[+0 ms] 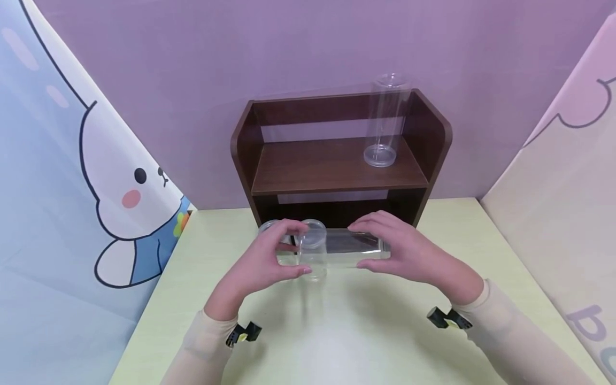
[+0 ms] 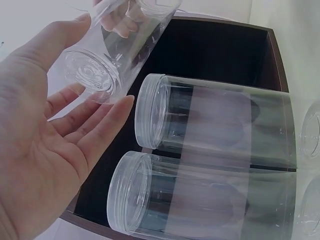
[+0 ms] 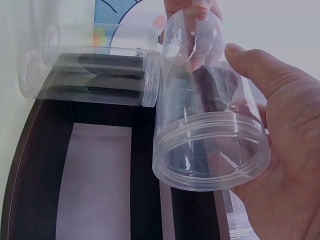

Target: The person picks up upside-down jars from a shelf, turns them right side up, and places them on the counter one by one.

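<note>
A clear plastic jar lies sideways in the air between my two hands, in front of the shelf's lower opening. My left hand holds its plain base end, thumb on one side and fingers on the other. Toward the opposite end, my right hand grips it; the wide ringed end of the jar faces the right wrist camera. Two similar jars stand upright on the table by the left hand: one jar and a second jar, both with clear lids. Left-hand fingers partly hide them in the head view.
A dark brown two-tier shelf stands on the pale table against a purple backdrop. Another clear jar stands on its upper tier at the right. A printed cartoon cloth borders the left side.
</note>
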The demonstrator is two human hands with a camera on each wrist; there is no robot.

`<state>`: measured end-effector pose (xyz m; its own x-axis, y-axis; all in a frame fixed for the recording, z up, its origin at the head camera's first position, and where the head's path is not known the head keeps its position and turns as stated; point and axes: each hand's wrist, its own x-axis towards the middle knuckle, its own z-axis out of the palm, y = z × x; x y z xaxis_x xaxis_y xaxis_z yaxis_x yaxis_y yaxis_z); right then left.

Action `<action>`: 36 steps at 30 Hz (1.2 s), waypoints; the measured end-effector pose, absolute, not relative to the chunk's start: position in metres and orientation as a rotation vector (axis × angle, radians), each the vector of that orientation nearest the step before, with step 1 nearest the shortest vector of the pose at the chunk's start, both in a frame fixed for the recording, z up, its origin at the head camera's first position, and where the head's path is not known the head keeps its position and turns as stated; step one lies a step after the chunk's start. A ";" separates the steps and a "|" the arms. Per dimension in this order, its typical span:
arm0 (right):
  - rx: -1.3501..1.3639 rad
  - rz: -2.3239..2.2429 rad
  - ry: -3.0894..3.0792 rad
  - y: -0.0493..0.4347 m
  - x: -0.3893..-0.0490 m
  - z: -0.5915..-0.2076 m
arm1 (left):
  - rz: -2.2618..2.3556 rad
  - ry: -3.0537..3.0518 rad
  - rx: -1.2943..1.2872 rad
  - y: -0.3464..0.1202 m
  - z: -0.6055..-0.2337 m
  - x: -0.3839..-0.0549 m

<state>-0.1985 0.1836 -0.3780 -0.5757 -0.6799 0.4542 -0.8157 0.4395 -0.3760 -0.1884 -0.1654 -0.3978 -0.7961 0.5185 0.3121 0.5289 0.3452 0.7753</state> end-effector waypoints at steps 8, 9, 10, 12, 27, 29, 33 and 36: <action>1.217 0.953 -2.464 0.194 -0.199 -0.378 | -1.546 -2.555 -0.970 -0.166 -0.401 -0.190; 1.208 0.977 -2.452 0.196 -0.200 -0.378 | -1.560 -2.551 -0.965 -0.167 -0.400 -0.190; 1.203 1.004 -2.436 0.199 -0.201 -0.379 | -1.574 -2.543 -0.962 -0.168 -0.400 -0.190; 1.208 1.067 -2.394 0.204 -0.203 -0.380 | -1.598 -2.530 -0.951 -0.170 -0.400 -0.191; 1.247 1.319 -2.300 0.221 -0.212 -0.392 | -1.593 -2.437 -0.935 -0.184 -0.398 -0.198; 1.244 1.335 -2.290 0.221 -0.213 -0.394 | -1.601 -2.424 -0.947 -0.184 -0.398 -0.199; 1.248 1.383 -2.265 0.220 -0.214 -0.395 | -1.615 -2.408 -0.959 -0.183 -0.399 -0.201; 1.255 1.410 -2.255 0.220 -0.215 -0.395 | -1.623 -2.422 -0.952 -0.182 -0.398 -0.200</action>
<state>-0.2147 0.2197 -0.3955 -0.6193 -0.5521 0.5582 -0.7435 0.1841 -0.6428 -0.1998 -0.1819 -0.3978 -0.8049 0.4500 0.3870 0.5289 0.2482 0.8116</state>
